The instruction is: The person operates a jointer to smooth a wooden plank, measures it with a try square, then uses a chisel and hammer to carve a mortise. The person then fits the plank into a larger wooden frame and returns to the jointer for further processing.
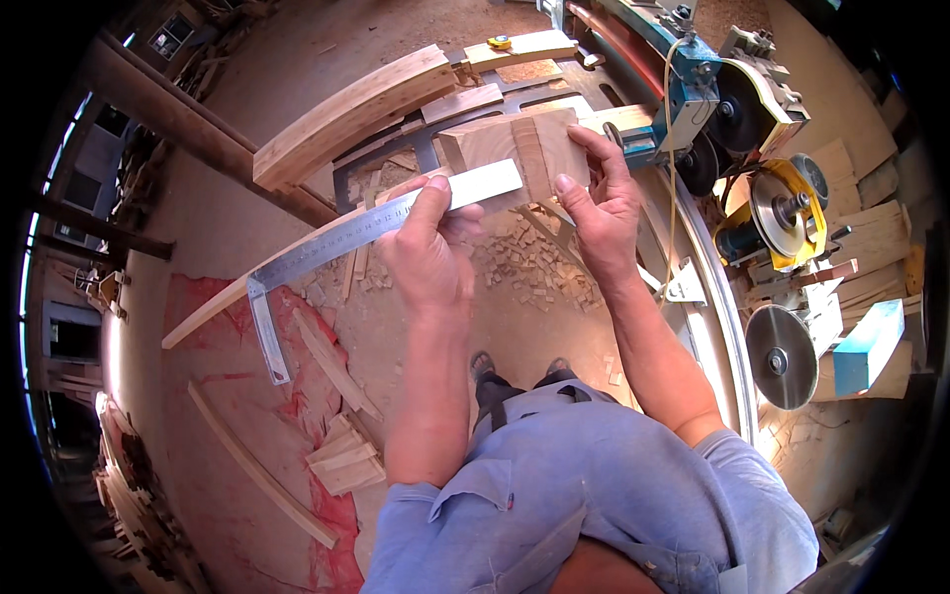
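Observation:
My left hand (432,252) is closed round the blade of a metal carpenter's square (346,241), thumb on top. The blade's bright end reaches over the face of a pale wooden block (495,146) with a darker stripe, and its short leg hangs down at the far left. Gripping the block's right edge is my right hand (604,203), thumb in front and fingers behind. A long thin wooden strip (213,309) runs along behind the square; I cannot tell whether my left hand holds it too.
A slatted metal work table (426,153) beyond my hands carries a thick beam (351,114), boards and a yellow tape measure (500,43). Circular saw blades (782,356) and a blue machine (683,104) stand at right. Wood offcuts (539,265) and a red sheet (213,366) cover the floor.

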Tool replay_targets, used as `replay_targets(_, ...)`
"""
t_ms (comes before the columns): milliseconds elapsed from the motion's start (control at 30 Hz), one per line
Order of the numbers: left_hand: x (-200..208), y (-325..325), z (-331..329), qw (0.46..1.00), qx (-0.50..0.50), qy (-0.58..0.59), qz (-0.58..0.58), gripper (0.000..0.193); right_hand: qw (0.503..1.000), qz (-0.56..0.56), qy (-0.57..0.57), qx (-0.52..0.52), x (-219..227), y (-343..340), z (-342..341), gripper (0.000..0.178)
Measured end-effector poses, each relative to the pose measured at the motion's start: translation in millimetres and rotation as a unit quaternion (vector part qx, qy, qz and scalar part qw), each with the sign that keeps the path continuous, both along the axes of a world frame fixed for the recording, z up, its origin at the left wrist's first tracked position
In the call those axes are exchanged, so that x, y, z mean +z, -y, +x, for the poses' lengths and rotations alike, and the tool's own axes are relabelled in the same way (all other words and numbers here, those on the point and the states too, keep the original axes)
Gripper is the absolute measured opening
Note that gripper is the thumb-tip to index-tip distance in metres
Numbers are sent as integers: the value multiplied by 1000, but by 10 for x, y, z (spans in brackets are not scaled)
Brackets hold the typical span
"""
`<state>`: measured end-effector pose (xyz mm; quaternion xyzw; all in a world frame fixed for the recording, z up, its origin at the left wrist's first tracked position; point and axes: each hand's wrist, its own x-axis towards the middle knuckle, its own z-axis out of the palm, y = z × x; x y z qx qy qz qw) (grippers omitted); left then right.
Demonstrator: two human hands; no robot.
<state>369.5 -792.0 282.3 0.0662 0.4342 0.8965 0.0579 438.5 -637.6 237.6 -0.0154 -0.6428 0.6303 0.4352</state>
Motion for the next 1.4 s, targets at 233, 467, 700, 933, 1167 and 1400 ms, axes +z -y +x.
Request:
replay_targets(233,33,-101,48,1000,17,13,-12,20,999,29,-9,-37,-43,-35,-39,47)
replay_targets(467,97,-113,76,999,-4,47,7,17,996,53,0,-74,-24,9,-36,46)
replay_targets(700,101,-102,100,999,-5,31,-6,16,995,68,2,-74,22,12,-6,45)
replay_targets(933,68,-99,96,999,3,30,22,16,995,71,3,-71,34,25,-1,45)
replay_targets(1167,74,-87,86,999,-9,34,21,17,995,66,-6,-69,10,25,-6,46)
replay_targets(1400,93,-51,99,999,-3,33,10,16,994,78,7,-71,64,60,31,46)
